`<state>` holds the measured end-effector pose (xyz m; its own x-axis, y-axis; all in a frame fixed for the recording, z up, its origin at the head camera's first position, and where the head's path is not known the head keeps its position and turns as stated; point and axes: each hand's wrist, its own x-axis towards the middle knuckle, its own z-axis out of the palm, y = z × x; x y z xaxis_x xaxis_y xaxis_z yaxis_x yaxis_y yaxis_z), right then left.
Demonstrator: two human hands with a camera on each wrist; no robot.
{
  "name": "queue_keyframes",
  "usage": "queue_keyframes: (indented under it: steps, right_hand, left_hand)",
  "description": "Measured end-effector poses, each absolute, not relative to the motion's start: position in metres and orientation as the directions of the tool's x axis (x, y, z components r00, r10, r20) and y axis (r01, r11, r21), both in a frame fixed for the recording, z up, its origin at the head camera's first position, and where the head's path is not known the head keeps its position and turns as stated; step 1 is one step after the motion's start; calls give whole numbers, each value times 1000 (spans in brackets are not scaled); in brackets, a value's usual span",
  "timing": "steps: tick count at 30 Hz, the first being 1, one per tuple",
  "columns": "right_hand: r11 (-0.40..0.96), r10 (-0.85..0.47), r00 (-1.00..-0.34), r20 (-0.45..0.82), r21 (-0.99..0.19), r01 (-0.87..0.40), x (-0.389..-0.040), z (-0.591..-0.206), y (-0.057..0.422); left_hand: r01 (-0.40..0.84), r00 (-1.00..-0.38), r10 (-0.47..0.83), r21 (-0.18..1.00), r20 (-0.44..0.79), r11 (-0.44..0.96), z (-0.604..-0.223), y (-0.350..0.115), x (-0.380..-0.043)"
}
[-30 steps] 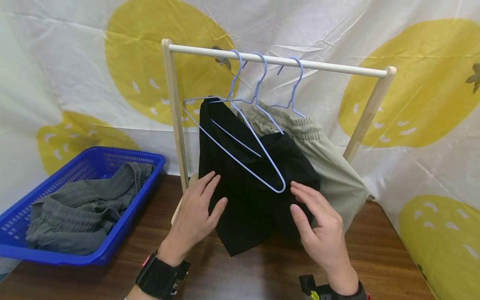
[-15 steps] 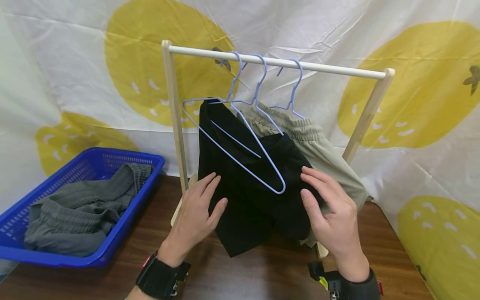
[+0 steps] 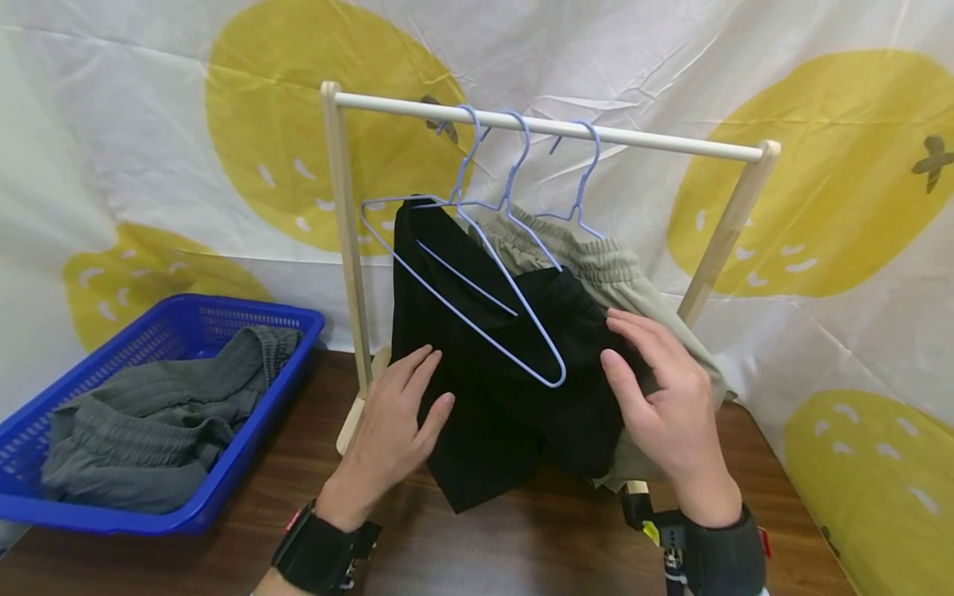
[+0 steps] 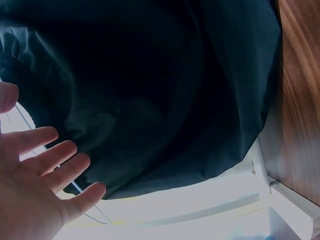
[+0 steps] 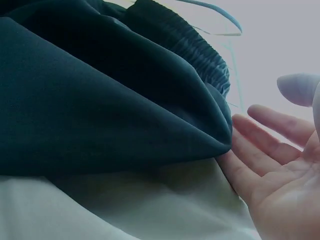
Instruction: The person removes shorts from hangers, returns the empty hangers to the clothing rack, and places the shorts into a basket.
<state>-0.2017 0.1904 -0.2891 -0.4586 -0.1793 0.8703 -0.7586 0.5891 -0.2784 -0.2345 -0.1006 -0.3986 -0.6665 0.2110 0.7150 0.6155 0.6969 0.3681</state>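
Note:
Black shorts (image 3: 492, 439) hang slanted from a light-blue wire hanger (image 3: 514, 178), the waistband's left end higher than its right. A bare light-blue hanger (image 3: 537, 321) tilts in front of them. My left hand (image 3: 391, 422) is beside the shorts' left side, fingers extended; the left wrist view shows that hand (image 4: 45, 190) with spread fingers before the dark cloth. On the other side, my right hand (image 3: 671, 406) is at the shorts' right edge. In the right wrist view its fingers (image 5: 255, 155) lie against or very near the cloth's corner. Neither hand grips anything.
Khaki shorts (image 3: 611, 257) hang behind, under a third hanger (image 3: 585, 178). All hang from the white bar (image 3: 656, 139) of a wooden-legged rack. A blue basket (image 3: 112, 520) with grey elastic-waist clothing (image 3: 142, 430) stands left on the brown table (image 3: 484, 546).
My right hand has shifted right and upward along the black shorts' right side. The left hand stays nearly in place. Shorts and hangers hang much as before.

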Motion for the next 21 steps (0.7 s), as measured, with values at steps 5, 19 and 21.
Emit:
queue_keyframes:
  steps: [5,19,21]
  right_hand:
    - [617,-153,-554,818,-359,-700,-204,-289,187]
    - [637,-131,-680,722,-465,-616,-219,-296,178]
    - [634,-127,-691,711,-478,-608,-221,-298,177]
  left_hand:
    - [617,-664,211,365,718,698,-398,-100,-234]
    - [609,-671,211,366,711,703,-397,-98,-233]
    - [611,-667,209,365,715,702,-397,-98,-233]
